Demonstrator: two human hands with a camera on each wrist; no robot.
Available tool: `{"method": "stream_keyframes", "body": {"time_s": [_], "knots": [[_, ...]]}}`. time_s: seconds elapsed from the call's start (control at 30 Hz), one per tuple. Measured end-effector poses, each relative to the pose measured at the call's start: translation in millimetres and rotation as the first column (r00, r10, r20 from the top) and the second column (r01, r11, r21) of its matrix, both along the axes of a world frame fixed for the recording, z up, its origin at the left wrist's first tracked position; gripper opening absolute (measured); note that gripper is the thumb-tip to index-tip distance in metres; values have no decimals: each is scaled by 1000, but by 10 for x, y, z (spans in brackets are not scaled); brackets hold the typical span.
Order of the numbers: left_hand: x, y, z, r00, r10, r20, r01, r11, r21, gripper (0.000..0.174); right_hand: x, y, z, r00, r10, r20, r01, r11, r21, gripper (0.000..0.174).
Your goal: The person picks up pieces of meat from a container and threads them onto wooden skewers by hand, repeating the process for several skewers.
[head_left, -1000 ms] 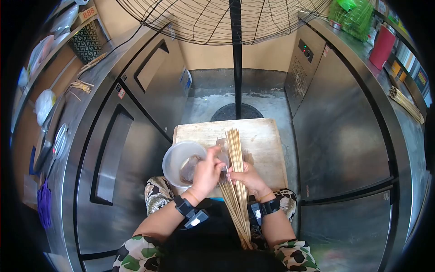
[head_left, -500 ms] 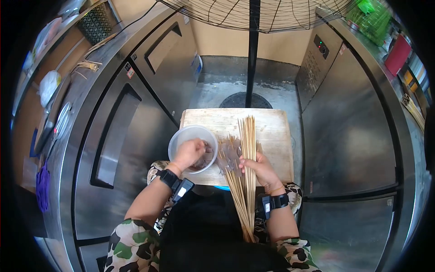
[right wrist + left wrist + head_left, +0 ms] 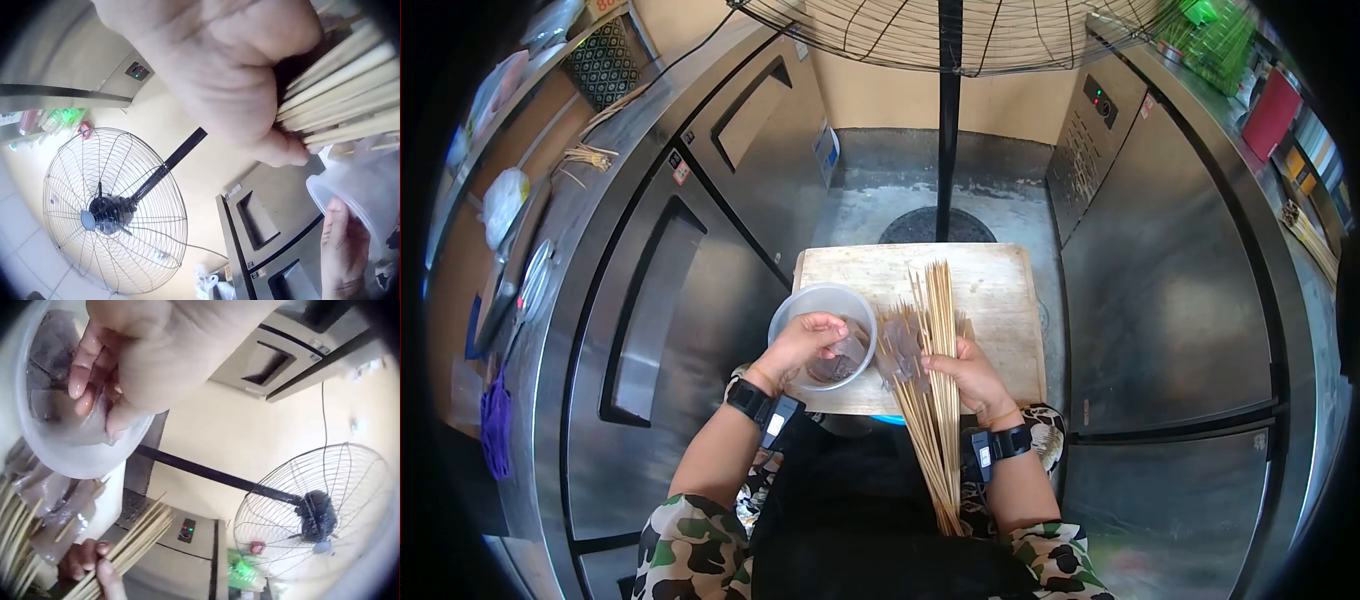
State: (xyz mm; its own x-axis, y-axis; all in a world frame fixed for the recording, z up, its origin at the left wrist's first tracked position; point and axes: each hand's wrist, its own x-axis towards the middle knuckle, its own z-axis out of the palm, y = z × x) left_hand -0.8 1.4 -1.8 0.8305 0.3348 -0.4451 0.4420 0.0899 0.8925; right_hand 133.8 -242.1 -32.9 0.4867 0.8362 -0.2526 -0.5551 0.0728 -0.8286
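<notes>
My left hand is over a translucent plastic tub, pinching a thin, greyish, see-through slice between thumb and fingers. More dark, glossy slices lie in the bottom of the tub. To the right, my right hand grips a thick bundle of bamboo skewers, pointed ends away from me. Between tub and right hand lies a pile of greyish slices threaded on skewers, their bare sticks reaching over the near edge toward my lap.
A pale wooden board carries the tub and skewers. Steel cabinets stand close on both sides. Behind the board is a fan's black pole with its wire cage overhead. A whisk lies on the left counter.
My left hand moved from beside the bundle left into the tub, then lifted slightly with a slice between its fingers. The right hand kept its grip on the bundle.
</notes>
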Motion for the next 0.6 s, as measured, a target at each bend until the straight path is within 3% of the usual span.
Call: {"method": "stream_keyframes", "body": {"time_s": [0.27,0.37,0.47,0.5,0.53,0.57,0.6], "knots": [[-120,183,99,999,42,-28,-42,999,12,9,-34,8,60,997,-52,-54,50,998,-33,12],[-143,231,83,984,176,-26,-178,973,-149,8,-26,17,44,997,-59,-40,57,997,-43,11],[-107,207,122,969,232,-78,-240,964,-110,5,-1,17,-36,999,-40,7,40,998,-51,10],[-110,249,-11,986,160,-46,-152,979,138,6,0,18,-56,999,-41,9,41,998,-46,10],[-115,326,-251,996,79,-34,-61,923,379,8,-1,15,-69,999,-42,11,42,998,-41,10],[-116,367,-382,999,-3,-42,27,802,597,10,-2,17,-66,999,-38,-1,38,999,-32,10],[-57,190,-200,983,-19,-183,160,585,795,20,-6,23,-50,999,-34,-13,33,999,-23,10]]}}
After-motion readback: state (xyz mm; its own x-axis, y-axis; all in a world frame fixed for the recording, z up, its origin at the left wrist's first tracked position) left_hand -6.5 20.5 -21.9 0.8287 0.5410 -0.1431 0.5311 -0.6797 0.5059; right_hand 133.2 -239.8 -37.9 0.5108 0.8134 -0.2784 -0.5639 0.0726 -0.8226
